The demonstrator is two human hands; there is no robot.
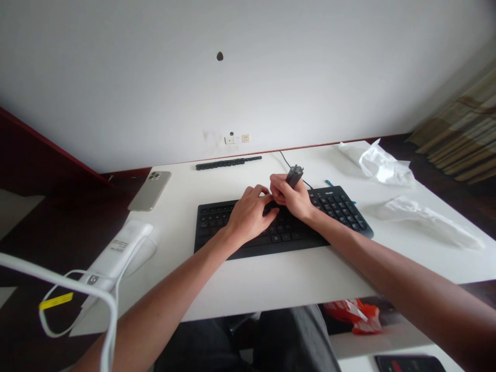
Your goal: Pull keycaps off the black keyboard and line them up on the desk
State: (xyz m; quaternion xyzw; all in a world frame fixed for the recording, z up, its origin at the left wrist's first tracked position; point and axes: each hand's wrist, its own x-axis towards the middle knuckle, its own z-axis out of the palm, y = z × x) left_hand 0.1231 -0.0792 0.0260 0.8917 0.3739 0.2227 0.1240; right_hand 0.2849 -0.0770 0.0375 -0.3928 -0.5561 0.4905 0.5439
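Note:
A black keyboard (310,240) lies across the white table in front of me. My right hand (292,199) is closed around a dark grey tool (295,175) with small prongs at its upper end. That tool stands roughly upright over the keyboard's middle; its lower end is hidden by my fingers. My left hand (251,212) rests on the keys just beside it, thumb and index finger apart, the fingertips close to the right hand. Small black pieces that look like keycaps (220,164) form a row at the table's back.
A phone (149,192) and a white power strip (116,250) with its cable (112,310) are on the left. Crumpled white plastic bags (383,165) lie right. Small blue item (329,183) sits behind the keyboard. A red wrapper (364,315) and a dark device (411,363) are below the tabletop.

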